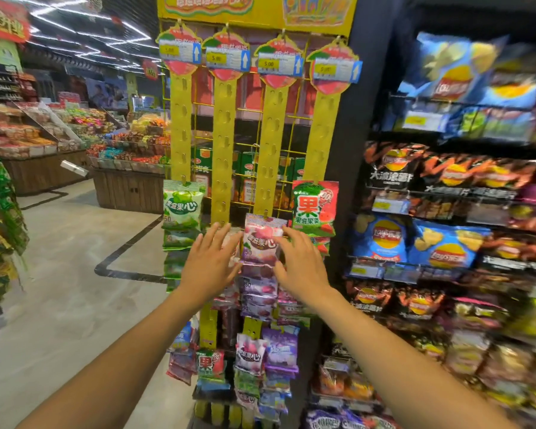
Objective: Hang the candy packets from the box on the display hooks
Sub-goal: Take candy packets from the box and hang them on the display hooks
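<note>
A purple candy packet (262, 239) hangs on the third yellow hook strip (271, 144) of the display rack, topmost in a column of like packets. My left hand (212, 263) is spread just left of it, fingers straight, covering a packet on the second strip (225, 144). My right hand (300, 263) is at its right edge with its fingers extended and fingertips touching the packet. A green packet (183, 205) hangs on the first strip and a red watermelon packet (314, 209) on the fourth. The box is not in view.
Shelves of chip bags (446, 246) stand close on the right. More candy packets (251, 354) hang low on the rack. An open aisle floor (68, 274) and wooden bins of sweets (127, 187) lie to the left.
</note>
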